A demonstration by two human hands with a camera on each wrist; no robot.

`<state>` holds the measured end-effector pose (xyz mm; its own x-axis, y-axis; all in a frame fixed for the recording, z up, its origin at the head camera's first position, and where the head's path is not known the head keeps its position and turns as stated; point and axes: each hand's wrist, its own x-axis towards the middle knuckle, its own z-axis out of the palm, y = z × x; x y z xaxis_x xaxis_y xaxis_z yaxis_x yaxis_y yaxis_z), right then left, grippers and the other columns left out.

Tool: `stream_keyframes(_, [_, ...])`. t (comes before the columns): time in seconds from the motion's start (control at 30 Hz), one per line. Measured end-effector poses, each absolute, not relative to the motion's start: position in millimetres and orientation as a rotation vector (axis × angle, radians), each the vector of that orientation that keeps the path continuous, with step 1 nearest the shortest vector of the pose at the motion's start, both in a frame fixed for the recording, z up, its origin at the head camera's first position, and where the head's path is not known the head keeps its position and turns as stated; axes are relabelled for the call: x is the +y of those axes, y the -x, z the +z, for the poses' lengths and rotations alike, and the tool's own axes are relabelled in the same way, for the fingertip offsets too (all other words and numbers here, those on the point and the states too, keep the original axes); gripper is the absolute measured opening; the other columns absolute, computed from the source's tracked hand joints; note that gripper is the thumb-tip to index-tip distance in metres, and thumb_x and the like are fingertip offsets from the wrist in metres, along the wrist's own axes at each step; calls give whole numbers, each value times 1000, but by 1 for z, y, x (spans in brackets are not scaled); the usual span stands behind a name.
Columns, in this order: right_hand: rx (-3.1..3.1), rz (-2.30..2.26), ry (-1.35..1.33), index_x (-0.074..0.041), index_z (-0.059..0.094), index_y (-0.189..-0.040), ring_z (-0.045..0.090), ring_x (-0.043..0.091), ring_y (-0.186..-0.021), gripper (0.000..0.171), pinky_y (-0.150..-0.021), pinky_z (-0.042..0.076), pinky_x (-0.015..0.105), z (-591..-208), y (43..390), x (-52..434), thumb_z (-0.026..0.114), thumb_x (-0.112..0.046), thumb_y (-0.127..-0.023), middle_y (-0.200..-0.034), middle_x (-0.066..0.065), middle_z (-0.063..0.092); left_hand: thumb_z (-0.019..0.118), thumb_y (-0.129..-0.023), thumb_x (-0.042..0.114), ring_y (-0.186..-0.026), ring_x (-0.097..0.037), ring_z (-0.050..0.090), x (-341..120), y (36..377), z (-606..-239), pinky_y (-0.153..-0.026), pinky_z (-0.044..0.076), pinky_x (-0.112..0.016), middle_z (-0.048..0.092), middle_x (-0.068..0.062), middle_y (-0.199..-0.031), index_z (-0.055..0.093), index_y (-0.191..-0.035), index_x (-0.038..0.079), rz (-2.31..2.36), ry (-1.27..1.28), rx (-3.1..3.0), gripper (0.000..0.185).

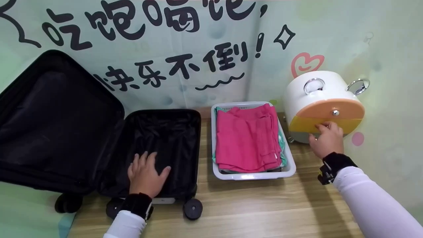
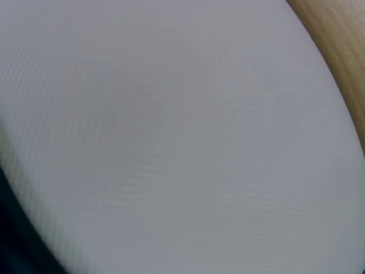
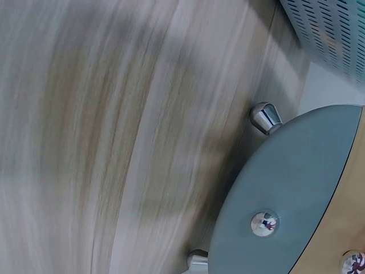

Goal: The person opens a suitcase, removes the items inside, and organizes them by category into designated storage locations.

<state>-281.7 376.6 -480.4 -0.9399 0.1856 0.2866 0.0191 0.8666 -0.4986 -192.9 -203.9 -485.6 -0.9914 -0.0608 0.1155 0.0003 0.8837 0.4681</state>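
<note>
A person's right hand (image 1: 327, 138) grips the yellow drawer front (image 1: 325, 125) of a round white storage box (image 1: 322, 102) at the surface's (image 1: 264, 205) far right, fingers curled over its upper edge. The left hand (image 1: 145, 175) lies flat, fingers released, inside the open black suitcase (image 1: 158, 148). Between them sits a basket (image 1: 254, 173) of pink clothes (image 1: 248, 138).

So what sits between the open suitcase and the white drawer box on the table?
In the head view, a white basket of folded pink cloth stands between the suitcase and the drawer box, apart from both.
</note>
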Motion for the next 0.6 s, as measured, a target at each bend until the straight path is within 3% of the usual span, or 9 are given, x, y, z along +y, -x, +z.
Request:
stream_keyframes(0.43, [-2689, 873, 93, 14, 59, -139, 32, 56, -139, 48, -116, 28, 67, -467, 273, 343, 67, -14, -100, -153, 33, 45, 68, -102, 45, -157, -53, 12, -197, 201, -473, -123, 9, -68, 31, -31, -166, 43, -159, 1, -710, -42, -2956, 77])
stream_keyframes(0.6, [-2726, 938, -27, 13, 54, -145, 28, 58, -147, 53, -121, 23, 69, -455, 267, 311, 65, -17, -103, -164, 31, 35, 67, -101, 50, -158, -52, 10, -182, 213, -463, -123, 9, -68, 29, -29, -168, 38, -163, 3, -666, -13, -2979, 82])
